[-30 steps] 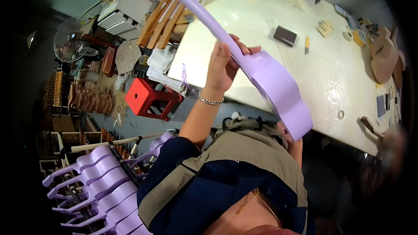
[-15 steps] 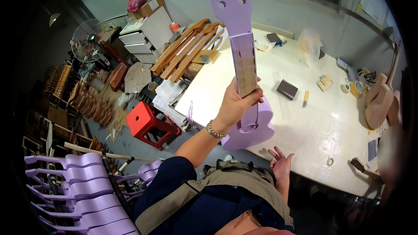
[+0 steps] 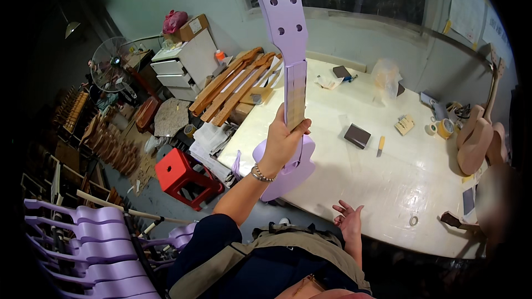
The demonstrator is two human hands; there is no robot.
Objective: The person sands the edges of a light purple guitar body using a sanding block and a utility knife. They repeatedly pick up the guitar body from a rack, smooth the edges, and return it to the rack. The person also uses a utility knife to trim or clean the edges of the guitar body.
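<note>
A light purple ukulele (image 3: pixel 285 47) stands tilted over the near left part of the white table, its headstock up and far from me. Several peg holes pierce the headstock, and strips of tan tape (image 3: pixel 297 97) cover the fretboard. My left hand (image 3: pixel 282 141) is closed round the neck just above the body, thumb across the front. The forearm and hand hide part of the body. Palm up, my right hand (image 3: pixel 348 222) hangs open and empty by the table's near edge, fingers spread.
On the table (image 3: pixel 332 180) lie a dark block (image 3: pixel 357 135), a yellow-handled knife (image 3: pixel 381 147) and tape rolls (image 3: pixel 444 128). Unpainted wooden instrument bodies (image 3: pixel 475 147) lean at right. A red stool (image 3: pixel 185 177) stands left; purple instruments hang on a rack (image 3: pixel 105 243) at lower left.
The ukulele and my left hand have moved left and nearer, so the whole headstock now shows. The view has shifted a little. My right hand stays open.
</note>
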